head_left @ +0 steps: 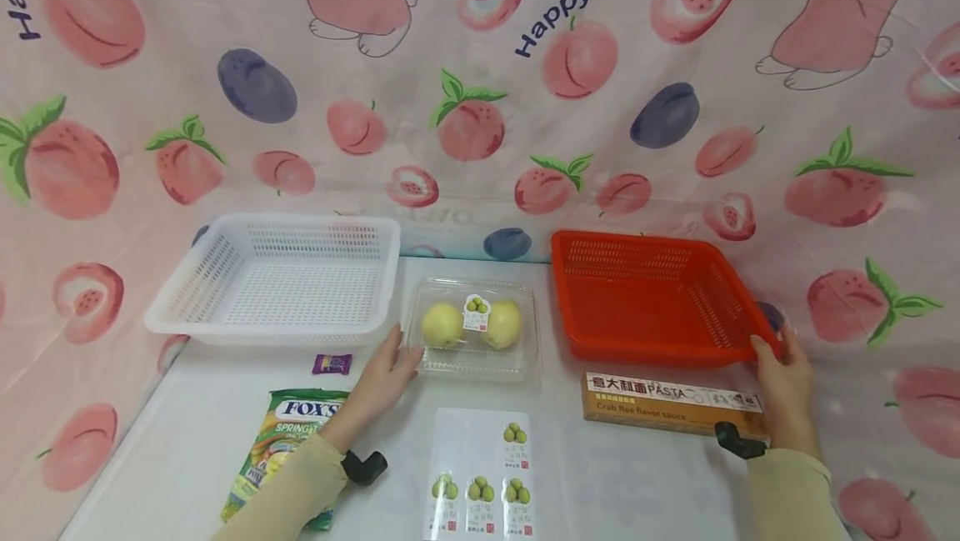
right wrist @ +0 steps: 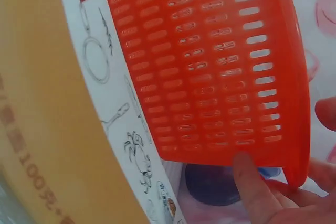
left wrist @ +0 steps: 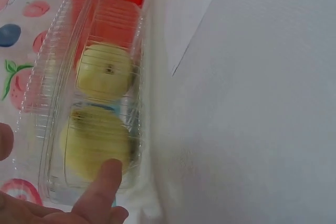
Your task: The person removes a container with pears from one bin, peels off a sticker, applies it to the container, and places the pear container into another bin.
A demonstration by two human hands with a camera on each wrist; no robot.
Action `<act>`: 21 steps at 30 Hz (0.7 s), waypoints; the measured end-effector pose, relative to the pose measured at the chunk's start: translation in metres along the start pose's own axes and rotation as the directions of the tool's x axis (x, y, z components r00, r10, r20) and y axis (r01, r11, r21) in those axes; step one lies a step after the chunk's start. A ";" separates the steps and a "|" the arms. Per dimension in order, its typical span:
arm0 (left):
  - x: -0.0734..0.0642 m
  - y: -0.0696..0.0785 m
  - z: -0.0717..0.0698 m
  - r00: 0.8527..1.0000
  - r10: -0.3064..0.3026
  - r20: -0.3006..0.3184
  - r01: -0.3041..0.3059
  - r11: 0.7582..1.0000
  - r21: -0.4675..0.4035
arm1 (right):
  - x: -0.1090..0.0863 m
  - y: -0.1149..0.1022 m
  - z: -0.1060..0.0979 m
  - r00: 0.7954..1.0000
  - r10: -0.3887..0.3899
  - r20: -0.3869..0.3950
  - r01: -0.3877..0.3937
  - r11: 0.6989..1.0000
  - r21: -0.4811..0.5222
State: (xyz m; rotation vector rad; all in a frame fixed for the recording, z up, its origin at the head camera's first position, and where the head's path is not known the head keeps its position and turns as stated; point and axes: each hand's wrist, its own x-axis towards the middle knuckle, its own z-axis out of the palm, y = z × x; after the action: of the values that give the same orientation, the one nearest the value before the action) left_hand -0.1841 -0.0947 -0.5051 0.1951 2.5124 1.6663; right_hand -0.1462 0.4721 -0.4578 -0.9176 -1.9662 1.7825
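My left hand point(head_left: 389, 372) is at the left end of a clear plastic box point(head_left: 471, 366), its fingers mostly straight. Two pale yellow-green round fruits point(head_left: 500, 324) sit in the lidded box, which bears a fruit sticker point(head_left: 476, 313). In the left wrist view one finger point(left wrist: 105, 179) overlaps the box's side in front of the nearer fruit. My right hand point(head_left: 785, 387) is at the front right corner of a red plastic basket point(head_left: 637, 299). Its extended index finger point(right wrist: 251, 182) lies against the basket's slotted wall in the right wrist view, with other fingers partly hidden by the corner.
A white basket point(head_left: 300, 334) stands at the back left. Before it lie a small purple packet point(head_left: 332, 364) and a green FOX'S bag point(head_left: 281, 433). A pasta box point(head_left: 671, 408) lies before the red basket. A sticker sheet point(head_left: 480, 449) lies front centre. Patterned cloth point(head_left: 480, 182) hangs behind.
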 end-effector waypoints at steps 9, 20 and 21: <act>0.014 -0.005 0.007 0.996 -0.051 0.073 0.076 0.915 -0.396 | 0.004 0.014 -0.014 0.997 -0.015 0.081 0.011 0.999 0.053; 0.022 -0.001 0.015 0.993 -0.093 0.070 0.116 0.847 -0.519 | 0.007 0.022 -0.017 0.996 -0.043 0.073 0.031 0.988 0.152; 0.022 0.000 0.015 0.992 -0.104 0.068 0.124 0.841 -0.526 | 0.007 0.022 -0.017 0.997 -0.041 0.071 0.030 0.988 0.149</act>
State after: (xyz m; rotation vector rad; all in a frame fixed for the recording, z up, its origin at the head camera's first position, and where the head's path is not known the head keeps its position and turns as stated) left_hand -0.2032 -0.0769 -0.5112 0.0170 1.8886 2.1928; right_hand -0.1357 0.4897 -0.4774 -0.7746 -1.8521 1.9380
